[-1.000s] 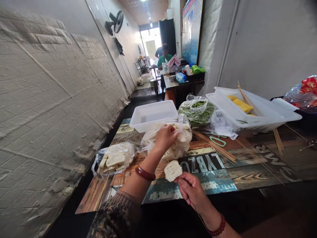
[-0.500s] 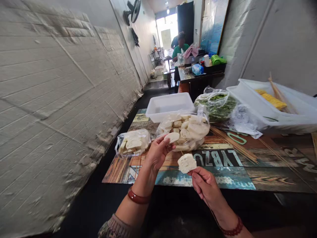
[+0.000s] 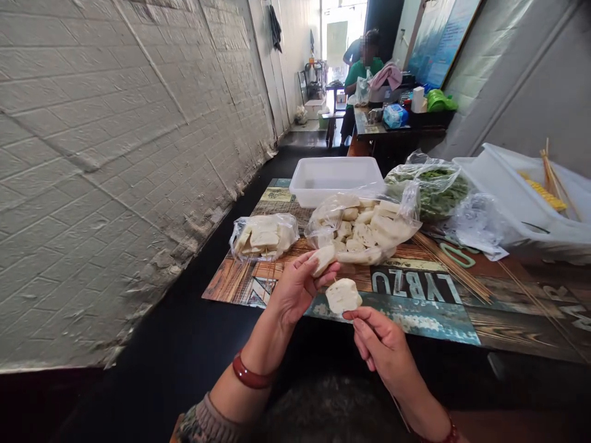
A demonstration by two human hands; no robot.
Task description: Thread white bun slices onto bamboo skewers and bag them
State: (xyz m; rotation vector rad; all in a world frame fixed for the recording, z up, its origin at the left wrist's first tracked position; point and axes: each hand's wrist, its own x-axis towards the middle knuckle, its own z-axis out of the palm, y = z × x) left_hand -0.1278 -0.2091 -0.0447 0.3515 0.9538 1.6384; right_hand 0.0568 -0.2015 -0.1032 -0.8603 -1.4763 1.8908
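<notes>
My left hand (image 3: 298,284) pinches a pale slice (image 3: 324,259) that looks like steamed bun. In my right hand (image 3: 379,338) is a thin skewer (image 3: 401,411), its lower end running back along my wrist. One whitish slice (image 3: 343,296) is threaded on it just above my fingers, with the skewer tip close to the left hand's slice. Behind my hands lies an open clear bag full of similar pale pieces (image 3: 362,232). To its left, a smaller plastic bag (image 3: 265,236) holds more slices, some of them on skewers.
Behind the bags stands a white plastic tub (image 3: 336,178). At right are a bag of green vegetables (image 3: 436,187), loose skewers (image 3: 455,267), green-handled scissors (image 3: 458,255) and white bins (image 3: 512,184) with yellow corn. A person in green (image 3: 364,72) stands farther back. A wall (image 3: 138,154) runs along the left.
My hands have come closer together, bringing the loose slice nearer to the skewer's tip. The loose slice is tilted more steeply. The camera view has shifted.
</notes>
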